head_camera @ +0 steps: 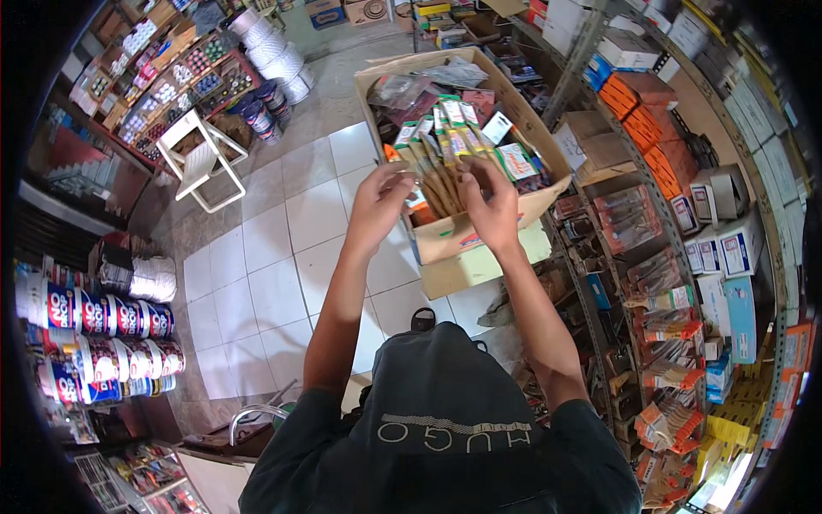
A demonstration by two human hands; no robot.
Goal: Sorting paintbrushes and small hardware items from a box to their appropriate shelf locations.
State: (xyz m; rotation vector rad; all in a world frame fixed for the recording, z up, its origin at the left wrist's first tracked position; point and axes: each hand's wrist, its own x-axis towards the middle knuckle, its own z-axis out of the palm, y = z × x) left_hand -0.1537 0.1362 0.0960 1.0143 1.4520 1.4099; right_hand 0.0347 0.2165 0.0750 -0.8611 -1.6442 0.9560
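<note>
An open cardboard box (449,232) stands in front of me, full of packaged goods. Several paintbrushes with wooden handles (435,180) lie bunched near its front wall, green and white labels at their far ends. My left hand (383,202) is at the box's left front corner, fingers curled beside the bunch and an orange package (419,207). At the right of the handles is my right hand (488,196), its thumb and fingers bent close to them. Whether either hand grips anything is not clear. Clear plastic packets (401,93) lie at the box's far end.
Metal shelving (632,257) with boxes and hanging brushes runs along the right. A white folding chair (200,160) stands on the left, before a rack of cans (173,83). Paint pails (96,311) are stacked at the far left. Rope rolls (270,58) stand behind.
</note>
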